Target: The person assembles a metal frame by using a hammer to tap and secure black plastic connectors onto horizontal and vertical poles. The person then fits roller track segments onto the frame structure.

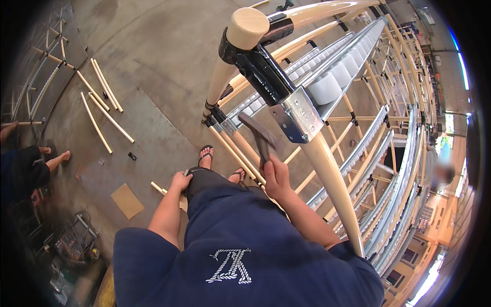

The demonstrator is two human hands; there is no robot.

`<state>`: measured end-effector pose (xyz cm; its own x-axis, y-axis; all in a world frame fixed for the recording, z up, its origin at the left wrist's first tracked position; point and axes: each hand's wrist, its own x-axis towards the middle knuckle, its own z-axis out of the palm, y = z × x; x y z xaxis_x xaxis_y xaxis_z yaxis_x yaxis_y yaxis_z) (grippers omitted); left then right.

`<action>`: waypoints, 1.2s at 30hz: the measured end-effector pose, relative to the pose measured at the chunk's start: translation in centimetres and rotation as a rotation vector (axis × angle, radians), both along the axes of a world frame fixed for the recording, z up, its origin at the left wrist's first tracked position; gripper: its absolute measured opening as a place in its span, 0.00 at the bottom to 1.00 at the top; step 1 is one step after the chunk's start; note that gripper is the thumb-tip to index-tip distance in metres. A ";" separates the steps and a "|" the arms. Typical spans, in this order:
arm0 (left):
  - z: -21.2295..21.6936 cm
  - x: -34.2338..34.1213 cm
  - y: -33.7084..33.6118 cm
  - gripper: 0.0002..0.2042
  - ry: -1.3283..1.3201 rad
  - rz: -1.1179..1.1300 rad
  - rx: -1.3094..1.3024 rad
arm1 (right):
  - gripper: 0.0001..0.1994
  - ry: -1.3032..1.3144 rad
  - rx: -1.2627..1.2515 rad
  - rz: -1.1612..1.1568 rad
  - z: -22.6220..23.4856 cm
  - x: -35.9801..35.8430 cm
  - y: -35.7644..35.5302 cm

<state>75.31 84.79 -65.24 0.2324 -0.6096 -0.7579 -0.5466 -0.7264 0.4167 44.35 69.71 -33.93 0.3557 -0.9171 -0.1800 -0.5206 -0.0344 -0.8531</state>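
Note:
My right hand (pixel 276 178) is wrapped round the handle of a hammer (pixel 263 140), its dark head raised beside the rack frame. Just beyond the hammer, a metal bracket (pixel 298 115) sits below a black pipe joint (pixel 263 74) on a cream upright pipe (pixel 332 169). A roller track (pixel 353 59) with white rollers runs away from that bracket. Down by the dark shorts (pixel 207 179), my left hand (pixel 180 180) is closed at thigh height. Its fingers are partly hidden, and what they hold cannot be made out.
Several loose cream pipes (pixel 106 123) lie on the concrete floor to the left, near a brown cardboard sheet (pixel 127 201). Another person's legs (pixel 56 161) show at the far left. Racks of pipes and roller tracks (pixel 404 169) fill the right side.

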 end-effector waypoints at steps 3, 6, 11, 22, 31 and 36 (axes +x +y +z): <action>0.3 -0.1 -0.2 0.23 0.048 0.053 0.024 | 0.16 0.133 0.076 -0.012 -1.2 0.9 -0.6; 1.3 -0.2 -0.7 0.23 0.031 0.051 0.009 | 0.16 0.122 0.065 -0.048 -0.8 2.0 -1.5; 1.9 -0.9 -0.7 0.23 0.035 0.042 -0.004 | 0.15 0.005 -0.017 -0.003 0.2 1.2 -0.3; 0.5 -1.0 -0.1 0.23 0.045 0.052 0.037 | 0.12 0.272 0.120 0.047 -1.1 1.7 -1.8; 3.2 -1.0 -1.2 0.24 0.032 0.025 0.041 | 0.11 0.277 0.104 0.048 -1.3 1.9 -1.4; 1.0 -0.6 -0.7 0.23 0.020 -0.025 -0.012 | 0.12 0.094 -0.057 0.076 -1.5 -0.8 0.2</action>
<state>74.71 84.06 -64.19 0.2017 -0.6238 -0.7551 -0.5561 -0.7076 0.4360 43.51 69.87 -35.46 0.4089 -0.8977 -0.1641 -0.5925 -0.1244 -0.7959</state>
